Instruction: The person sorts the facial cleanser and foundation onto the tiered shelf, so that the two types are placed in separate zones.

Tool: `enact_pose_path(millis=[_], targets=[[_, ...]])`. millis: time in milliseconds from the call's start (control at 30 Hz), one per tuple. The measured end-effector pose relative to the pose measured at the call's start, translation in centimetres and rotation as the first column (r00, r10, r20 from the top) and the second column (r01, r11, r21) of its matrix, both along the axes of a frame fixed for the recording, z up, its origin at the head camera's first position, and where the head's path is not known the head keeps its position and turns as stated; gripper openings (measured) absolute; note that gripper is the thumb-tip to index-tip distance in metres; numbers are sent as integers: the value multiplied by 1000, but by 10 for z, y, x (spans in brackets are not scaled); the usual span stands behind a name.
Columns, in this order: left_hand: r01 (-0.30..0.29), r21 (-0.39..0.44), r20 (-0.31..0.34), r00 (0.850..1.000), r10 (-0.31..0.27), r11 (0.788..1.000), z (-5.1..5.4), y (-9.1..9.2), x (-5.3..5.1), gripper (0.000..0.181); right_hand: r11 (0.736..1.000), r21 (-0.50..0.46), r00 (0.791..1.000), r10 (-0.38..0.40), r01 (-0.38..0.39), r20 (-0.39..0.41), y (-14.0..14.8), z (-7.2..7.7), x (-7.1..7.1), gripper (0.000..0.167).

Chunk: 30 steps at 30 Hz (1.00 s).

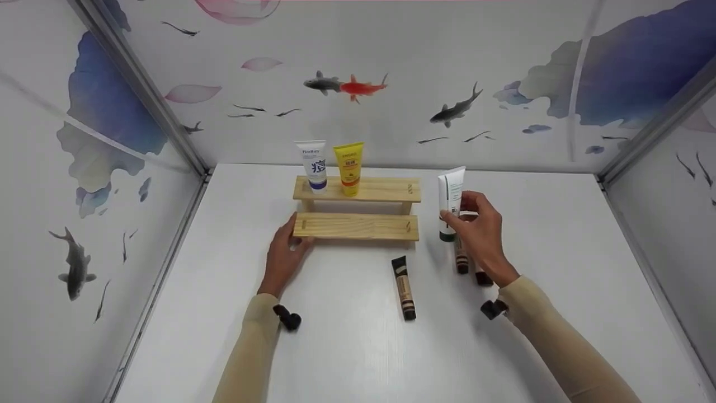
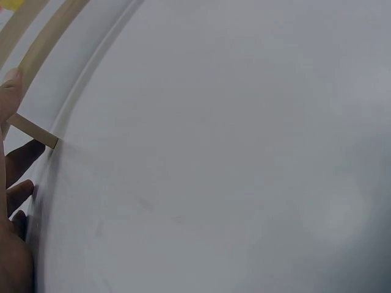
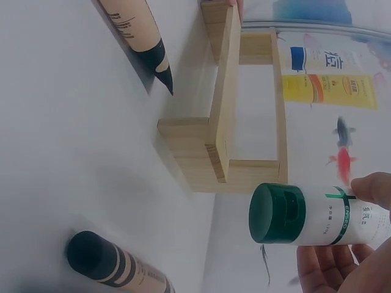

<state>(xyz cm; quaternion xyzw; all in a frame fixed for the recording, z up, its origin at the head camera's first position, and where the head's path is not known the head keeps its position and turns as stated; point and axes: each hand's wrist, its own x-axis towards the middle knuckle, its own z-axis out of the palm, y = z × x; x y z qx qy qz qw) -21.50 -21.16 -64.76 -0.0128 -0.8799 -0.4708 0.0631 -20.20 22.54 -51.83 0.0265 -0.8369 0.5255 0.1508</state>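
My right hand (image 1: 482,229) grips a white squeeze tube (image 1: 451,196) with a dark green cap (image 3: 276,213), held cap down to the right of a two-tier wooden rack (image 1: 358,226). At the rack's left end, my left hand (image 1: 284,254) holds the lower shelf, with the thumb in front; its other fingers lie by the shelf's leg (image 2: 36,131). On the upper shelf stand a white tube with a blue cap (image 1: 314,165) and a yellow tube (image 1: 349,168), side by side. The lower shelf bears nothing.
A beige tube with black ends (image 1: 405,288) lies on the white table (image 1: 347,358) before the rack. Two more tubes, one beige with a dark cap (image 1: 461,260) and one with a dark cap (image 1: 484,277), lie partly hidden under my right hand. Printed walls (image 1: 391,50) enclose the table.
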Motion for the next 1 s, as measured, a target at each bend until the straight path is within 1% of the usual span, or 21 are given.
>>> enact_pose_path(millis=[233,633,867,1000], targets=[[-2,7,-7,1000,2,1000,-1,-1,0,86,1000,-11,1000,21,-22,-22,-10,6,-7,54],[-9,22,6,1000,9,1000,-3,-1,0,89,999,-26,998,46,-47,-40,-25,10,-19,53],[5,26,-28,1000,-4,1000,-3,-2,0,87,997,-48,996,65,-68,-60,-34,13,-28,51],[-4,18,-8,1000,4,1000,-3,-2,0,86,995,-56,995,75,-79,-62,-40,16,-31,51]])
